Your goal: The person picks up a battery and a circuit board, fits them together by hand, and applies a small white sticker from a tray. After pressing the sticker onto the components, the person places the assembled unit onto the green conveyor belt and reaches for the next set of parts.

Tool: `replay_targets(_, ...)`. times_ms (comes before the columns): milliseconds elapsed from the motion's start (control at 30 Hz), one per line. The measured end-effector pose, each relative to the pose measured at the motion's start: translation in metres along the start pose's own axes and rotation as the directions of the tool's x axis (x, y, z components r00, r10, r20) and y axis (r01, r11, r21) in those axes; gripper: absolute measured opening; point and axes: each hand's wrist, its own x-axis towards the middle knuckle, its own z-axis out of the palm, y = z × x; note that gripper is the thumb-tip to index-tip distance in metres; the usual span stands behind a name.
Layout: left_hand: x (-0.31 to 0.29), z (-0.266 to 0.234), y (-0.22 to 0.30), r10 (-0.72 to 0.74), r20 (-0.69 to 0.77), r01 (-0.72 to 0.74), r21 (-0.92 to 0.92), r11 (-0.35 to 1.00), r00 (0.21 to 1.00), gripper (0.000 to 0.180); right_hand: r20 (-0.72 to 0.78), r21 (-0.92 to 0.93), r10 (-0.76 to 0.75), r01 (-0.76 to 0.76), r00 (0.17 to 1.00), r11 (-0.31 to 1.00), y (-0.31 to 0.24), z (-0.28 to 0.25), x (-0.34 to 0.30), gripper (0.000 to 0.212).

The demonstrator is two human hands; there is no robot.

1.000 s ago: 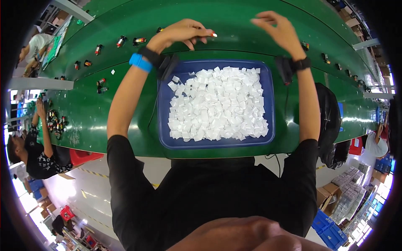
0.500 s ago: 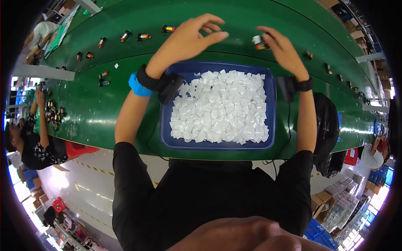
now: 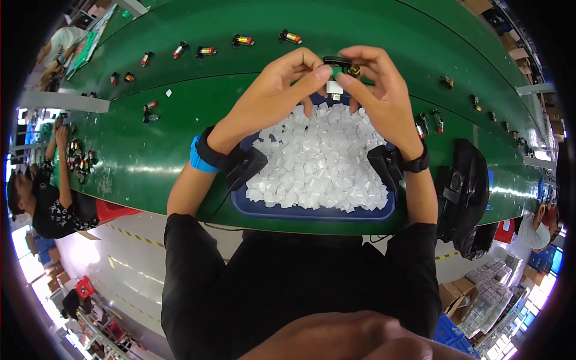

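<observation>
My left hand (image 3: 287, 87) and my right hand (image 3: 379, 87) meet above the far edge of a blue tray (image 3: 312, 215). Between their fingertips is a small motor-like assembly (image 3: 337, 61) with a black strip and a brass-coloured round end. A white square piece (image 3: 335, 88) with a small tab hangs below it, between the two thumbs. Fingers of both hands are closed on the assembly, partly hiding it. White square pieces (image 3: 318, 162) heap the tray beneath.
Similar small assemblies (image 3: 243, 40) lie along the green table (image 3: 150, 186), several left and right. A black bag (image 3: 462, 186) sits at the right edge. Another person (image 3: 51, 198) works at the far left beside a pile of assemblies (image 3: 78, 159). Black devices (image 3: 247, 168) are strapped at my wrists.
My right hand has come left with the assembly and its white piece, and my left hand has closed onto it. Assemblies on the table once behind my hands now show.
</observation>
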Motion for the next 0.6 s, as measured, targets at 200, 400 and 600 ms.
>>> replay_targets(200,0.001,0.002,0.002,-0.069,-0.064,0.049,-0.274,0.961,0.996,0.033,-0.096,-0.105,-0.214,0.204,0.972,0.973,-0.002,-0.003,0.000,0.034)
replay_targets(400,-0.001,-0.003,0.013,-0.153,0.080,0.162,-0.122,0.979,0.985,0.031,0.053,-0.219,-0.213,0.219,0.976,0.951,-0.010,-0.009,-0.004,0.027)
replay_targets(600,0.002,-0.007,0.010,-0.158,0.039,0.159,-0.010,0.987,0.987,0.032,-0.035,-0.440,-0.424,0.367,0.905,0.819,-0.009,-0.007,0.001,0.021)
